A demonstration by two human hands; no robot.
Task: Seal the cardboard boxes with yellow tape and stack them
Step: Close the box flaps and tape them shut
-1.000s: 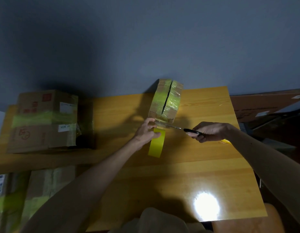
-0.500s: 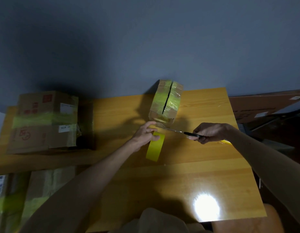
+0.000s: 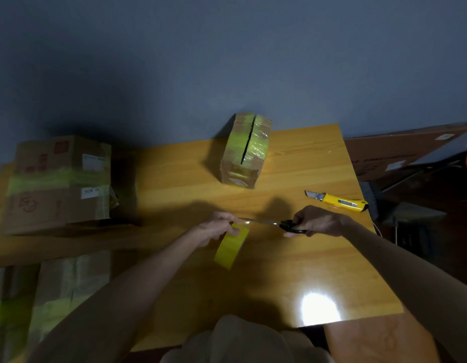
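Okay, left hand (image 3: 216, 226): thumb and fingers pinch the top edge of the tape strip (image 3: 231, 248); the rest hangs free over the desk (image 3: 175, 179), near-centre.
right hand (image 3: 316, 221): curled round the black handles of the scissors (image 3: 269, 222).
scissors: blades point left, tips right at the pinching fingers; a careless snip or pull could nick them.
tape strip: held by one edge only, so it could curl and stick to itself or the desk before it reaches the seam.
small box (image 3: 244, 150): far-centre, top seam gaping. Half a second earlier both hands and the strip were up against its near end; now they sit nearer, strip clear of the box.
utility knife (image 3: 337, 201): right side of desk, now in plain view. Earlier the right hand mostly covered it.
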